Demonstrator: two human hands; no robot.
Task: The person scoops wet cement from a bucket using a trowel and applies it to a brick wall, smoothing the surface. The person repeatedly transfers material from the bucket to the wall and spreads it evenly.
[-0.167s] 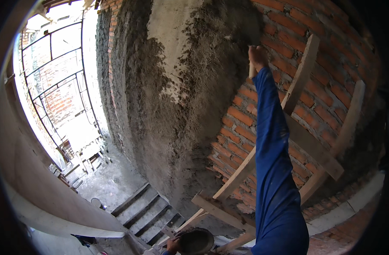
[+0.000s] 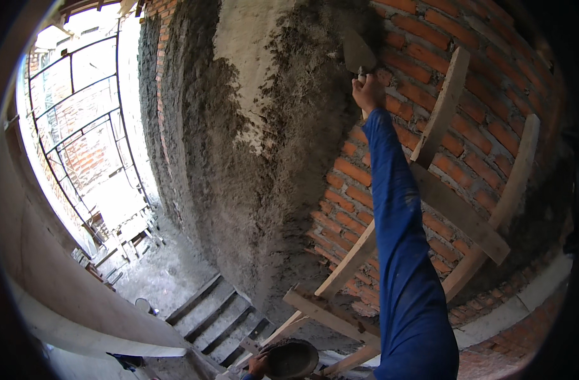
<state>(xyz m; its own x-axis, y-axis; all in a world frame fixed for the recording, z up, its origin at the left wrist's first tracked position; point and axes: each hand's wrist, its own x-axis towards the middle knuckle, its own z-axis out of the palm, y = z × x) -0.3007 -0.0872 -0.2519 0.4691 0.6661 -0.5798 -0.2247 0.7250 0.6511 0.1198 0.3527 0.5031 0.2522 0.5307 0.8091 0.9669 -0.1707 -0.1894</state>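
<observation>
My right hand [image 2: 369,95], its arm stretched far up in a blue sleeve, is closed round the handle of a trowel [image 2: 359,56]. The trowel's pointed blade lies against or very near the wet grey mortar [image 2: 302,126] on the wall, by the edge where bare brick [image 2: 416,69] begins. Low in the view, my left hand [image 2: 258,365] grips the rim of a round dark pan [image 2: 309,358]. Grey mortar seems to lie inside it. Most of the left hand's fingers are hidden by the pan.
Timber props and boards [image 2: 447,107] cross in front of the brick, close beside my right arm. Concrete steps [image 2: 220,316] lead down at lower left, near a bucket [image 2: 144,306]. A black metal frame [image 2: 121,95] stands in the bright opening at left.
My right hand has shifted a little left and down and its wrist has turned. The trowel blade now shows plainly above it. My left hand and the pan have stayed put.
</observation>
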